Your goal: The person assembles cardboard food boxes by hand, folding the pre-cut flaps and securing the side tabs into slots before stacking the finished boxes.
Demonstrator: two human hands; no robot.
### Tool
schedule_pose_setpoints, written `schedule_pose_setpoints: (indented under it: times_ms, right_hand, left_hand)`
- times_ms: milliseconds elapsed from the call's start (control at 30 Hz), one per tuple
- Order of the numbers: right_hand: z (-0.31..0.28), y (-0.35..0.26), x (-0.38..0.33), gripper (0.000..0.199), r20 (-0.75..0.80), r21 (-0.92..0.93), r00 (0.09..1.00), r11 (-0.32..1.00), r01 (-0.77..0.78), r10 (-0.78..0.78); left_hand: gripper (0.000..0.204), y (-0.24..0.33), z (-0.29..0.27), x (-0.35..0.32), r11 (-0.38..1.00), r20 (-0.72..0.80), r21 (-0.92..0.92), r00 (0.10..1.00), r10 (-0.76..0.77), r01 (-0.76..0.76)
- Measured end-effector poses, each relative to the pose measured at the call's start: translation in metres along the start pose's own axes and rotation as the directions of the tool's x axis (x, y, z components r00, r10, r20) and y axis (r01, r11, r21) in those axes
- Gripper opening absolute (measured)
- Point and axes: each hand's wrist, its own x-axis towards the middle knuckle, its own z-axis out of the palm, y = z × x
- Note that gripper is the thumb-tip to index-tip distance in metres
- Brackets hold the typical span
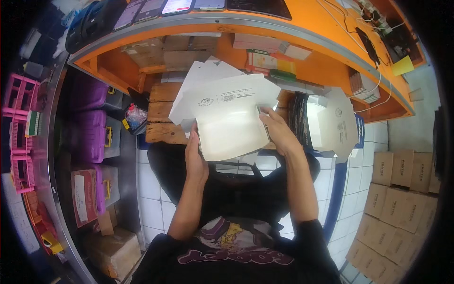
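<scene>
I hold a white paper food box [231, 132] over my lap, its printed lid flap [231, 94] raised at the far side and its pale inside facing up. My left hand [194, 158] is closed on the box's left wall, thumb along the edge. At the right wall, my right hand [279, 130] grips with the thumb near the rim and the fingers partly hidden outside. Behind the box, flat white card blanks [189, 92] lie on a slatted wooden surface [163, 113]. To the right stands another opened paper box [316, 123], dark outside and white inside.
An orange desk [312, 21] with several phones [177, 5] and loose cables [347, 28] spans the far side; its shelf holds cartons [189, 52]. Purple-lidded bins [90, 137] stand at left under a metal-edged counter. Stacked brown cartons [392, 203] fill the right side.
</scene>
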Motion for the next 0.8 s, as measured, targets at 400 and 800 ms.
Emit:
schedule_pose_setpoints:
  times_ms: [400,800]
  right_hand:
    - [0.002,-0.027,-0.002,0.053,0.125,-0.007,0.972,0.980,-0.200,0.200]
    - [-0.011,-0.015,0.022,0.050,-0.096,-0.789,0.973,0.612,0.054,-0.209]
  left_hand:
    - [0.056,0.008,-0.001,0.004,1.000,-0.099,0.016,0.995,0.013,-0.012]
    - [0.037,0.002,0.022,0.015,0.994,-0.338,0.103,0.939,0.068,-0.035]
